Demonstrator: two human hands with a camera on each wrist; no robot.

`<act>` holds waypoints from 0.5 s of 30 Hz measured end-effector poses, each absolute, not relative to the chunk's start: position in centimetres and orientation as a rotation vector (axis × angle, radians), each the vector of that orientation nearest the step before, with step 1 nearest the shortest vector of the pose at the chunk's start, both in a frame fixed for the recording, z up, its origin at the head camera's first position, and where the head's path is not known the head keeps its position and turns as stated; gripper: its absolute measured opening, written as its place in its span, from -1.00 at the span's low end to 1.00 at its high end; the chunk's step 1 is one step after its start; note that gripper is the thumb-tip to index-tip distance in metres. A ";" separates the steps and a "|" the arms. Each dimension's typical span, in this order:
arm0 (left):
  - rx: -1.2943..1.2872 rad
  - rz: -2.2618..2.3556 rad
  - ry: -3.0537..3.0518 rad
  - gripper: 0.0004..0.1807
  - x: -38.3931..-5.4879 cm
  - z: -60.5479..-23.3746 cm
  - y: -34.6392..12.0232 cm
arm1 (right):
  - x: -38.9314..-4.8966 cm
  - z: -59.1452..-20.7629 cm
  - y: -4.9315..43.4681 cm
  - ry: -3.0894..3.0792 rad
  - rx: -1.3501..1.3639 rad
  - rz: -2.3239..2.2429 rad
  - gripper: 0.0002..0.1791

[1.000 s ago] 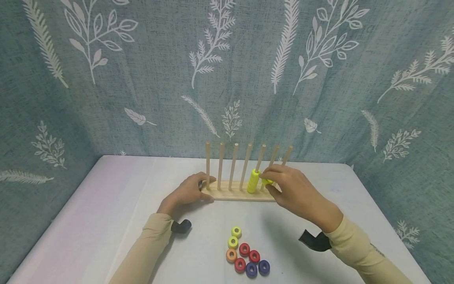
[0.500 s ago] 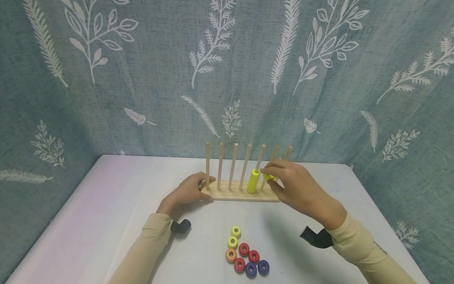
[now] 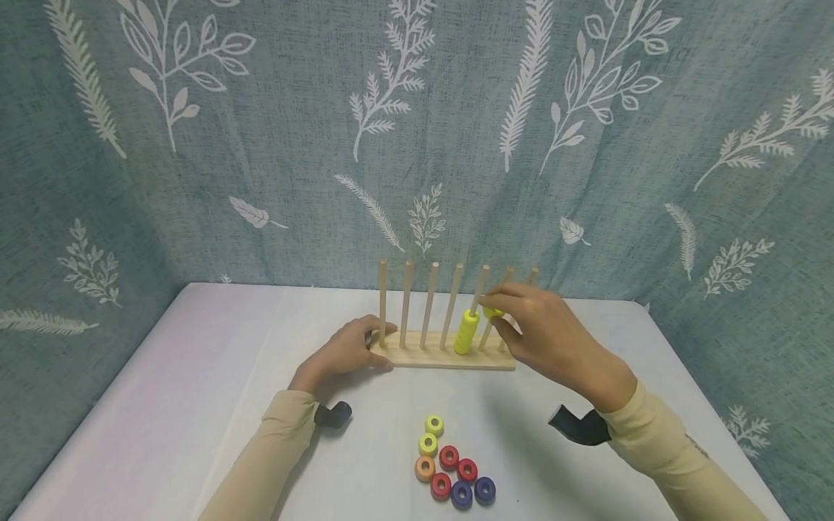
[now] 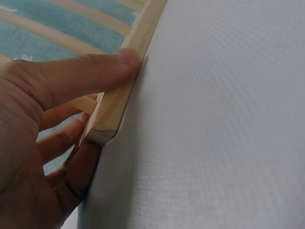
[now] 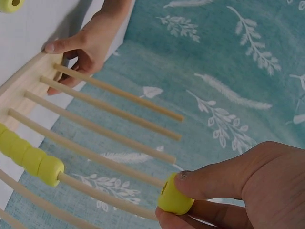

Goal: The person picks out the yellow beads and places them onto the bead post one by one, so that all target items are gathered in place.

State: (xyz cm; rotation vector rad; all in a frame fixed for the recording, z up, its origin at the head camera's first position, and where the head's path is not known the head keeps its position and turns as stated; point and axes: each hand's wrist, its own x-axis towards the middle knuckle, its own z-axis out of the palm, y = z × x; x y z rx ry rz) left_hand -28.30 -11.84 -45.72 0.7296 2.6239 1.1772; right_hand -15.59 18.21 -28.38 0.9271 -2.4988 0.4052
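Observation:
A wooden rack (image 3: 417, 357) with a row of upright pegs stands toward the back of the table. My left hand (image 3: 344, 350) grips its left end, thumb along the front edge of the base (image 4: 114, 102) and fingers behind. My right hand (image 3: 552, 339) pinches a yellow ring bead (image 5: 175, 196) between thumb and fingers, high up by the pegs. In the right wrist view the bead overlaps the upper ends of the pegs, its hole facing the rack. A stack of yellow beads (image 3: 465, 333) sits low on one peg; the other visible pegs are bare.
Loose beads lie on the white table (image 3: 195, 405) in front of the rack: two yellow, one orange bead (image 3: 426, 469), three red beads (image 3: 449, 457) and two dark blue beads (image 3: 462, 495). A patterned teal curtain (image 3: 293, 145) hangs close behind the rack and along both sides.
My right hand has risen slightly with the yellow bead beside the stacked peg. My left hand and the loose beads have stayed in place.

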 end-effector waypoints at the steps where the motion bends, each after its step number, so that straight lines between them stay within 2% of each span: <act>1: 0.730 1.180 2.623 -0.28 -28.3 -45.8 -11.8 | -15.7 -28.3 18.2 -2.499 0.929 0.404 -0.65; 15: 0.746 1.185 2.619 -0.28 -28.3 -45.8 -11.9 | -16.9 -27.2 18.2 -2.499 0.919 0.415 -0.68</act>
